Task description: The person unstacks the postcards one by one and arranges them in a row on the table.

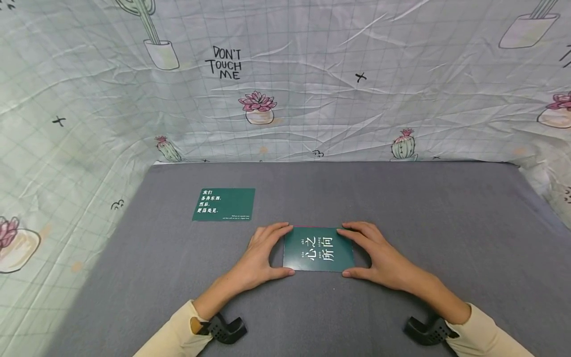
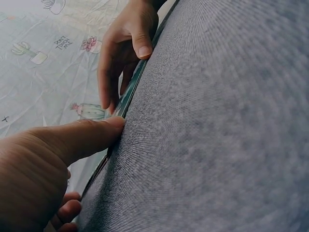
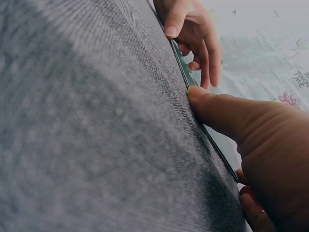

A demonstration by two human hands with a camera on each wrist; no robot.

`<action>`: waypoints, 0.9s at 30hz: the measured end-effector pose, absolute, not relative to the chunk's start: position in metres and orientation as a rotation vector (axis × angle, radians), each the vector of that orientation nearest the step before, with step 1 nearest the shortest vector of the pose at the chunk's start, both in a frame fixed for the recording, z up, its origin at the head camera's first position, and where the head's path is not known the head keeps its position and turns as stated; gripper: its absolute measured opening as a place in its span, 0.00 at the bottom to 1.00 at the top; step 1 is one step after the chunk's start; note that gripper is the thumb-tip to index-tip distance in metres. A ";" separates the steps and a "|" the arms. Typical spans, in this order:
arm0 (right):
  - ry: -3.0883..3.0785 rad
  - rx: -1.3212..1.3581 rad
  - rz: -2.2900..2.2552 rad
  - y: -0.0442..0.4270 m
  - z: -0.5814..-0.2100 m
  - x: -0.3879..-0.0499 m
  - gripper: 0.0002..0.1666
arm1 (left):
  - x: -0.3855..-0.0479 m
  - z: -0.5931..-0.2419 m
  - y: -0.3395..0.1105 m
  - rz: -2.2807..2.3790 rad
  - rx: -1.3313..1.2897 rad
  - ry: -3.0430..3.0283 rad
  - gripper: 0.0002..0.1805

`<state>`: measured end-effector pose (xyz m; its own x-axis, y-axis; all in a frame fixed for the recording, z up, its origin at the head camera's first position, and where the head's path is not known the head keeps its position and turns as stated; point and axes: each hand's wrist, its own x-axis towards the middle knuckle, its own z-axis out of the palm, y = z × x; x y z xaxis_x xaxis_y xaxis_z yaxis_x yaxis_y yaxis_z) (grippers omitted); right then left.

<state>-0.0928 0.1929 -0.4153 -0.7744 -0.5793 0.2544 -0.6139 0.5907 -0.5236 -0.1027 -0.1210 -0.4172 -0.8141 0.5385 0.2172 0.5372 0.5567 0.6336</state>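
The left grip (image 1: 258, 258) and the right grip (image 1: 383, 258) each pinch one end of a green card (image 1: 317, 248), thumb against its near long edge and fingertips at the far one. The card is between them, low over the grey desk (image 1: 428, 208), with its white lettering turned sideways; whether its underside touches the cloth-like surface I cannot tell. It looks light and fairly stiff, probably glossy enough to slide a little under dry fingers, and its corners would likely crease if squeezed hard. The long edges near both ends, where the fingertips now sit, seem the best place to hold it; too much inward pressure might bow it. A thin reddish line along its far edge hints at another layer beneath, but how many sheets are held is unclear. Farther back and to the left, well apart from it, a second green card (image 1: 225, 204) lies flat. That makes two hands and two distinct green cards in sight. Beyond these come two pale sleeves (image 1: 171, 332), two black wrist devices (image 1: 228, 331), one desk, and one cactus-printed cloth (image 1: 312, 64) behind it.
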 end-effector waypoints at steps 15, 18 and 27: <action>-2.684 1.037 0.933 0.194 -0.414 -0.094 0.47 | -0.103 -0.416 -0.122 1.110 0.973 2.766 0.51; -2.662 1.046 0.933 0.194 -0.412 -0.095 0.47 | -0.103 -0.416 -0.122 1.108 0.977 2.762 0.51; -2.631 1.046 0.940 0.195 -0.411 -0.095 0.47 | -0.105 -0.415 -0.125 1.157 0.980 2.720 0.53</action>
<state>-0.0950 0.1947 -0.4113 -0.7430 -0.5649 0.3588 -0.6644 0.5584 -0.4968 -0.1054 -0.1249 -0.4146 -0.8015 0.5598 0.2102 0.5398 0.5259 0.6573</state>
